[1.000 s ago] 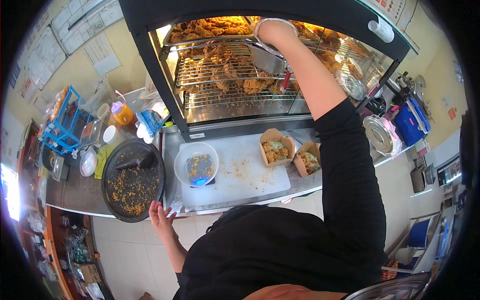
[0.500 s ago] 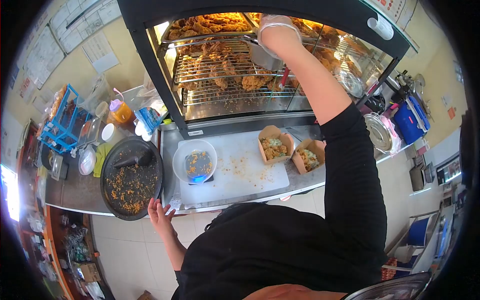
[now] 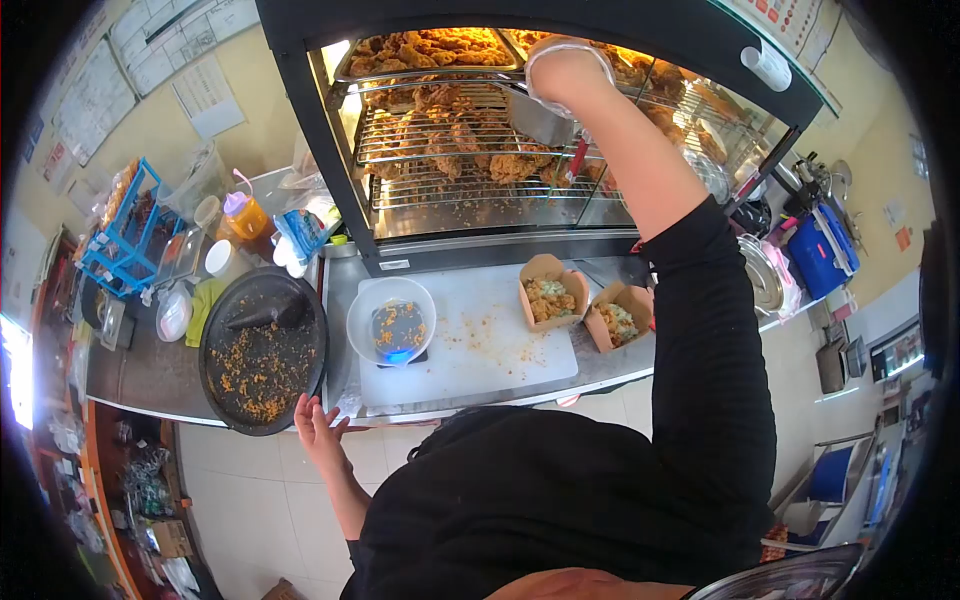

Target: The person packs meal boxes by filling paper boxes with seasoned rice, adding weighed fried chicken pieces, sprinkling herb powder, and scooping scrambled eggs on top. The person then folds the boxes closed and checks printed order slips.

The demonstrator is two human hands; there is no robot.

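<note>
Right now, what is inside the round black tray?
Loose orange-brown crumbs and a black scoop-like object lie in the tray; whatever the object covers cannot be seen.

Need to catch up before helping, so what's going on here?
The person's gloved right hand reaches into the lit display case of fried chicken; what it holds, if anything, is hidden. The bare left hand is by the rim of a black pan of crumbs. Two open boxes of food stand near the case.

Pan (image 3: 212, 335) left of bowl (image 3: 363, 330); bowl at cutting board's (image 3: 480, 375) left end; food boxes (image 3: 541, 268) right; display case (image 3: 500, 250) behind.
</note>
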